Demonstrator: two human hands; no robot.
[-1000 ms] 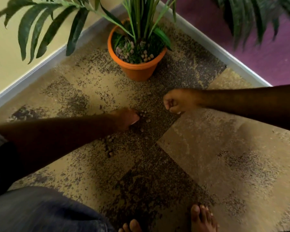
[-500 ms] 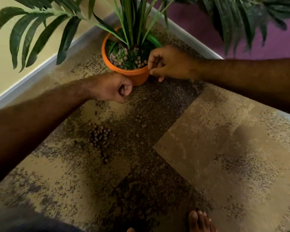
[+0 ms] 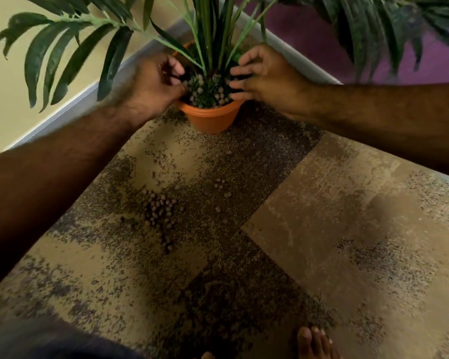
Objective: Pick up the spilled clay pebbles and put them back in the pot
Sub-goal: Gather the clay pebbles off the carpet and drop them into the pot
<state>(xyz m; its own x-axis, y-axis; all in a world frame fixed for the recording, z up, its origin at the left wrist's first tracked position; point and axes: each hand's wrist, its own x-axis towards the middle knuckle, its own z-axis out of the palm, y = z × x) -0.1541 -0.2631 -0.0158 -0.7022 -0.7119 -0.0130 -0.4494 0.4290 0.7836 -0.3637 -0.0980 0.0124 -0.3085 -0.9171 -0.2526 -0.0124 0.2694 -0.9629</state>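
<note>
An orange pot with a green plant stands in the corner of the carpet, and clay pebbles lie on its soil. My left hand is at the pot's left rim with its fingers curled inward; what is inside them is hidden. Over the right rim, my right hand has its fingers spread and holds nothing. A cluster of spilled pebbles lies on the carpet in front of the pot. A few loose pebbles are scattered to the right of the cluster.
Long palm leaves hang over the left arm and the pot, and another plant reaches in at top right. A white skirting board and walls close the corner behind the pot. My bare foot rests at the bottom edge.
Both hands have risen to the pot. The left fist moved from the carpet up to the left rim. The right hand's fingers have spread apart over the soil.
</note>
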